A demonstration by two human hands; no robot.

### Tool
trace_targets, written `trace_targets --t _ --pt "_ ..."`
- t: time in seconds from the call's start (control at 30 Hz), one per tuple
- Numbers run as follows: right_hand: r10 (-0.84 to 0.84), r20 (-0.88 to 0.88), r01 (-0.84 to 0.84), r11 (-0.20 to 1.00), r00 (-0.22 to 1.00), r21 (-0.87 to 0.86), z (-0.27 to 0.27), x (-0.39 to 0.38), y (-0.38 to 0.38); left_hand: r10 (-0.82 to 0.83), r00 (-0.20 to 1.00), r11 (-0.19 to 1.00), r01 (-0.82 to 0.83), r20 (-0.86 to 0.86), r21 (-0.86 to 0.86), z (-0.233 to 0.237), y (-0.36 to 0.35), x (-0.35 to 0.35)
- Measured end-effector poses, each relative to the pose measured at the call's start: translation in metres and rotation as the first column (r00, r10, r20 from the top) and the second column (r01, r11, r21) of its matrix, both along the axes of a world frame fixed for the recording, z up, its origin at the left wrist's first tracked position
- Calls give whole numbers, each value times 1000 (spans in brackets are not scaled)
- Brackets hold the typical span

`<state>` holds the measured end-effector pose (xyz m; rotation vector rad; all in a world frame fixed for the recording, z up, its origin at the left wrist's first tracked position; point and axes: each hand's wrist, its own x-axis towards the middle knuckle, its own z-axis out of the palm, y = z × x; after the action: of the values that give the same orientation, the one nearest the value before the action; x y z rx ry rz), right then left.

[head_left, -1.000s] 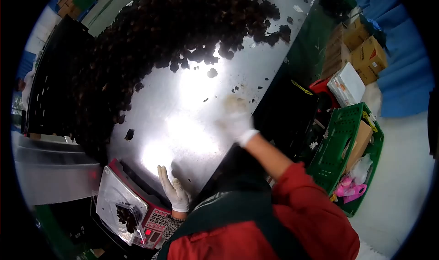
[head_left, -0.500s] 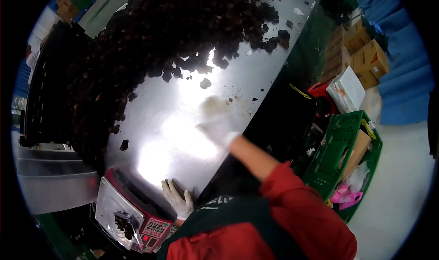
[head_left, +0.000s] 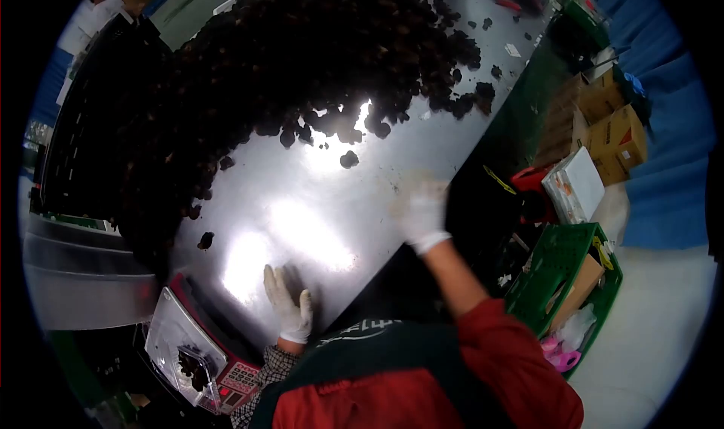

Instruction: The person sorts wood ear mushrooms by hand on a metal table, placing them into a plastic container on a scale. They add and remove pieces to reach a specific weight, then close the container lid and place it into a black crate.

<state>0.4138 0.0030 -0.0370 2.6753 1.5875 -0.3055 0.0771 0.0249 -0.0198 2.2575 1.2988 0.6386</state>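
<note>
My left hand [head_left: 288,306], in a white glove, is held over the near part of the metal table [head_left: 249,180], fingers stretched out and thumb apart, with nothing in it. Near the table's right edge is my right hand [head_left: 420,212], also gloved in white; its fingers are smeared by motion. A few small crumbs show on the metal beside it. Farther up the table lies a large heap of dark, ruffled pieces [head_left: 317,52] that look like black fungus. One loose dark piece [head_left: 348,159] lies apart below the heap, another [head_left: 205,240] farther left.
At lower left, a red scale [head_left: 240,376] carries a clear plastic box [head_left: 197,370] of dark pieces. Right of the table stand a green crate [head_left: 556,255] with cardboard and plastic bags, a white lidded box [head_left: 577,184] and cardboard cartons [head_left: 617,138].
My right hand has swept right across the metal to the table's edge, and dark crumbs there have gone from where they lay. My left hand has shifted slightly upward. The view has tilted a little.
</note>
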Motion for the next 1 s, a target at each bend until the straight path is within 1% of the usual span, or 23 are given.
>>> trace_targets --t 0.03,0.07,0.1,0.13,0.17,0.2,0.23,0.27,0.3,0.33,0.37,0.43,0.47,0.5,0.53,0.57,0.7,0.77,0.83,0.87,0.9,0.93,1.0 --pt "-141 235 88 971 962 224 -1 38 -26 36 999 999 -36 -19 11 1 1 -6" --pt "-354 221 321 931 909 171 3 76 -51 77 997 997 -77 -22 13 0 3 -10" --pt "-581 230 541 813 781 217 -7 113 -87 120 993 993 -120 -20 17 -3 6 -15" --pt "-592 299 512 802 748 309 -16 131 -104 127 992 989 -127 0 77 -14 11 -22" --pt "-606 362 477 789 709 387 -22 141 -115 152 988 987 -152 -8 47 -12 13 -25" --pt "-459 220 310 816 861 487 -5 120 -91 169 986 985 -168 -2 22 -9 17 -21" --pt "-290 187 190 887 939 421 18 87 -59 181 983 983 -181 8 -2 -7 22 -15" --pt "-162 180 84 923 970 376 17 57 -33 181 983 984 -181 23 0 -10 29 -8" --pt "-8 80 -32 875 997 482 5 21 -13 183 982 983 -183 37 5 -14 37 -3" --pt "167 3 -149 871 986 468 -4 -11 5 186 981 982 -187 47 8 -16 42 2" --pt "334 -80 -262 846 939 464 -8 -27 16 185 983 983 -185 5 22 -16 47 7" --pt "111 74 -129 939 991 318 7 4 18 183 978 982 -178 -96 60 -12 57 8" --pt "14 163 -55 967 987 249 14 34 18 192 977 980 -187 -91 61 -11 60 7" --pt "-108 226 32 949 968 314 -11 85 12 197 973 980 -191 -122 57 -15 60 1" --pt "-299 253 221 929 920 297 0 123 6 204 968 979 -198 -147 54 -23 60 -5" --pt "-329 237 190 864 914 467 -13 163 2 215 962 976 -210 -168 51 -28 62 -7" --pt "-345 9 270 751 939 602 -17 257 42 184 943 982 -164 -279 91 -23 63 1" --pt "-432 -133 417 675 892 608 -31 272 76 188 934 981 -162 -303 110 -24 64 -1" --pt "-451 38 372 779 892 505 -27 255 108 188 920 981 -163 -344 100 -22 63 1" --pt "-349 -82 323 723 934 611 -29 247 127 190 919 981 -163 -345 107 -23 64 0" --pt "-200 -121 224 648 972 728 -29 228 148 190 918 981 -159 -348 115 -22 64 0" --pt "-152 -79 155 594 985 789 -35 203 171 188 918 981 -155 -348 119 -21 63 1" --pt "-1 -99 80 589 995 804 -28 152 204 191 920 978 -148 -343 148 -24 64 0"
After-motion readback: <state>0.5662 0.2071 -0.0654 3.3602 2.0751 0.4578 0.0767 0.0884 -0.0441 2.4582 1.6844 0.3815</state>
